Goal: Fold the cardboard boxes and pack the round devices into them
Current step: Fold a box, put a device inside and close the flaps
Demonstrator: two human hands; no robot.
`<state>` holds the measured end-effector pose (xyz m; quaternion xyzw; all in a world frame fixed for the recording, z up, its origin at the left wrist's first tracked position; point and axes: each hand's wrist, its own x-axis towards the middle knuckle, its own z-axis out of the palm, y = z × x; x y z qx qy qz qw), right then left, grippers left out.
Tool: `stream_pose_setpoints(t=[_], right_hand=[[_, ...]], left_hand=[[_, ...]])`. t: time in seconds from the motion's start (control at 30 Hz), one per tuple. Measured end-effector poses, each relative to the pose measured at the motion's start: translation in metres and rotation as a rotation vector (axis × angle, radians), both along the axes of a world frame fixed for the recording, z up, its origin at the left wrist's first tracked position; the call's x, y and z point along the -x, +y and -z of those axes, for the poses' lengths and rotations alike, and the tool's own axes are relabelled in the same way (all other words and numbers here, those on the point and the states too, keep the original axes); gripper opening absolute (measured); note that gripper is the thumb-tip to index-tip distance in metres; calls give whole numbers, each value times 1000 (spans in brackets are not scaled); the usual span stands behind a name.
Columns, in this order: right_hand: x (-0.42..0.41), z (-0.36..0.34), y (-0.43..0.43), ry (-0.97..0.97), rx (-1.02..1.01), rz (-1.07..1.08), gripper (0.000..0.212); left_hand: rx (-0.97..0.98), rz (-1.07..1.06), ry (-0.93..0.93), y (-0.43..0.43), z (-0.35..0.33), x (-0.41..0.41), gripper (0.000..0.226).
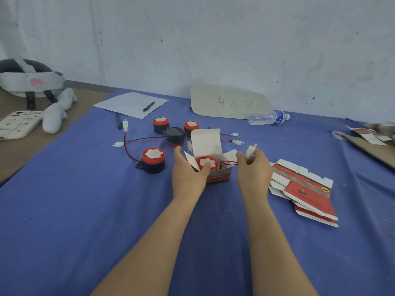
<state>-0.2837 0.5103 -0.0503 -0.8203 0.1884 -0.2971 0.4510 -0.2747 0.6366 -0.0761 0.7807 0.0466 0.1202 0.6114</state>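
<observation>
- The box (220, 175), red and white, stands open on the blue cloth (85, 210) in the middle of the table, its lid flap (206, 142) upright at the back and the side flaps spread out.
- A round device (205, 163), red with a white top, sits inside the box.
- The left hand (188, 174) grips the box from its left side, the thumb reaching over the near rim onto the device.
- The right hand (254, 167) is just right of the box and pinches a white plug (250, 151) between thumb and fingertips; a red and black wire (229, 163) runs from the plug into the box.
- Four loose devices (154, 160) lie behind and to the left of the box, one of them turned over, and their wires and plugs trail right up to the box; the upright lid flap hides part of them.
- A stack of flat boxes (303, 189) lies near the right hand.
- Farther back are a card marked "46" (228, 102), a water bottle (268, 117) on its side, a sheet of paper (130, 104) with a pen (149, 106) on it, and a second pen (118, 120).
- At the left edge, off the cloth, are a helmet (27, 80), white gloves (57, 112) and a phone case (17, 127).
</observation>
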Motion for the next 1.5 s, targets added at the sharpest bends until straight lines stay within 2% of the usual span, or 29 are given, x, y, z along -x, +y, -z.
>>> stream_pose_setpoints(t=[0.07,0.13,0.2,0.33,0.4,0.47,0.53,0.6,0.67,0.73,0.8,0.93,1.13,1.2,1.27,1.33,1.4,1.5], right_hand=[[0,1,-2,68,170,32,23],[1,-1,-4,37,157,-8,24],[2,-6,-4,-34,-32,-89,24],[6,-16,0,-165,-644,-198,11],[7,-19,1,-206,-850,-255,19],[7,-20,1,-190,-924,-300,32],[5,-21,4,-138,-808,-299,37],[5,-17,8,-56,-414,-238,39],[6,-10,11,-55,-40,-199,37],[6,-6,10,-85,103,-183,28],[5,-5,8,-61,133,-164,25],[2,-3,5,89,243,-208,30],[3,-8,2,182,334,-225,35],[4,-9,3,203,328,-236,35],[5,-9,4,185,296,-237,35],[5,-10,5,172,279,-234,35],[4,-10,5,178,278,-239,35],[4,-8,7,162,266,-221,36]], left_hand=[[-13,-24,-8,0,0,0,87],[-21,-41,-9,0,0,0,86],[-35,-49,-13,0,0,-1,85],[-88,-37,-73,-1,-1,0,78],[-127,-31,-125,-1,-2,2,71],[-164,-23,-155,-2,-1,2,66],[-181,-17,-167,-2,-1,3,63],[-182,-13,-174,-1,-1,3,61],[-180,-17,-175,-1,-1,3,59],[-173,-18,-181,-1,-1,4,59],[-188,-21,-190,-1,-2,4,58],[-227,-45,-199,-2,-3,5,58],[-306,-27,-199,-1,-5,7,55],[-438,-79,-290,-2,-7,9,51],[-639,-136,-466,-5,-9,12,45],[-800,-124,-579,-11,-12,14,36],[-969,-42,-506,-17,-11,18,30],[-1063,29,-342,-20,-9,21,30]])
